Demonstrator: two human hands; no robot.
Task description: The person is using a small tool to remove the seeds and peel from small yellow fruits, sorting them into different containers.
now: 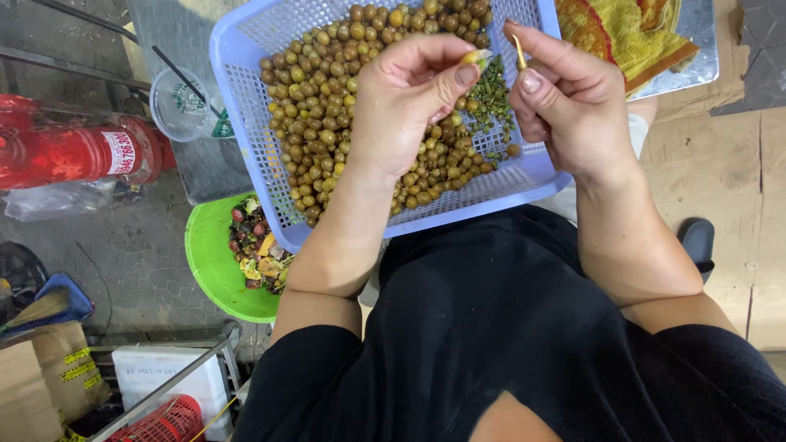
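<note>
Head view: my left hand (405,102) pinches a small pale seed (476,57) at twelve o'clock above the blue basket (246,123); my right hand (569,102) grips a thin pick (519,51). The seed looks light, slippery and soft, best held by its sides.

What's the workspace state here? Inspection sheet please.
Surface: lavender mesh basket resting on the person's lap.
Job's things: heap of small brown-green round fruits in the basket; green scraps beside them.
Clutter: green bowl of peel waste; plastic cup; yellow towel.
Grippers: left hand pinches a pale fruit piece; right hand grips a thin stick tool.
Cables: nothing seen.
Surroundings: red cylinder, cardboard, tiled floor.
</note>
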